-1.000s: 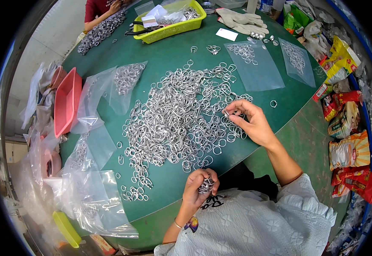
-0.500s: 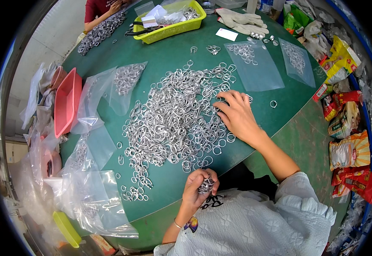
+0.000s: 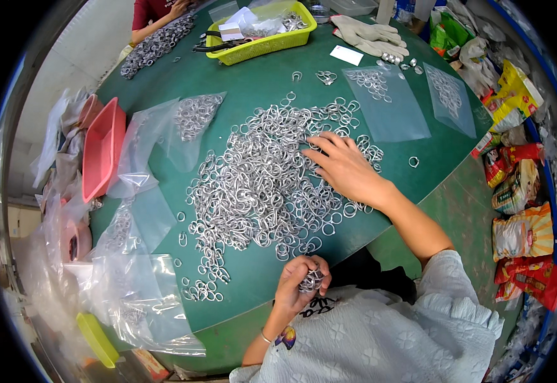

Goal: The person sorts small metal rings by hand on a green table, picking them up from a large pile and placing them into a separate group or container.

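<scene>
A big heap of silvery metal rings point(image 3: 253, 185) is spread over the green table point(image 3: 259, 83). My right hand point(image 3: 349, 169) lies on the right side of this heap, fingers apart and fingertips touching the rings. Close to my body at the table's near edge, my left hand point(image 3: 291, 284) is curled round a handful of metal rings point(image 3: 311, 279). One single ring point(image 3: 414, 162) lies alone to the right of my right hand. Clear bags with rings inside, such as the flat bag point(image 3: 393, 112) at the right and the bag point(image 3: 195, 118) at the left, flank the heap.
A yellow-green basket point(image 3: 266, 43) with pliers point(image 3: 227, 45) and cotton gloves point(image 3: 371, 35) stand at the far side. At the left are a pink tray point(image 3: 103, 153) and plastic bags point(image 3: 151, 306). Snack packets point(image 3: 524, 233) line the right. Another person's arm point(image 3: 157, 29) reaches in at the far left.
My right hand has moved left, a little further onto the heap. My left hand keeps its hold on the rings. The whole view has shifted slightly.
</scene>
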{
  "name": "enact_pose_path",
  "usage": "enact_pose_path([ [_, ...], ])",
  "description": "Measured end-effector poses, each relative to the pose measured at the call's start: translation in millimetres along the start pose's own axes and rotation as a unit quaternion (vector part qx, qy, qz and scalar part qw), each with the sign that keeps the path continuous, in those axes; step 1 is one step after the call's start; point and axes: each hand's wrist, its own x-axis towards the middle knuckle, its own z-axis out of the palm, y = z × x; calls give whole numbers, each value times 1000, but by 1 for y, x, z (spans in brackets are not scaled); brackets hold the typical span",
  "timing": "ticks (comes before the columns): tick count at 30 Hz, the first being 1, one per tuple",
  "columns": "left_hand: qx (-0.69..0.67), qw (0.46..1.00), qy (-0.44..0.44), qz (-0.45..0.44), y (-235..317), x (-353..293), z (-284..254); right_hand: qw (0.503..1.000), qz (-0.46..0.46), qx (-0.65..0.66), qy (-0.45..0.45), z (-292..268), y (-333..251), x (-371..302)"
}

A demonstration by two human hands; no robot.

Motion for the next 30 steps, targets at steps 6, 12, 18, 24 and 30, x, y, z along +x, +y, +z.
enact_pose_path([
  [6, -14, 1000, -8, -9, 1, -1, -2, 992, 17, 65, -104, -34, 4, -9],
  [12, -27, 999, -16, -13, 1, -2, -3, 989, 34, 134, -61, -38, 7, 12],
  [18, -32, 999, -29, -27, 1, 3, -4, 991, -42, 114, -58, 21, -12, 45],
  [24, -37, 998, -24, -34, 3, -1, -5, 980, -113, 110, -124, 15, -49, 38],
  [30, -52, 997, -32, -43, 4, 0, -4, 960, -219, 121, -125, 22, -66, 27],
])
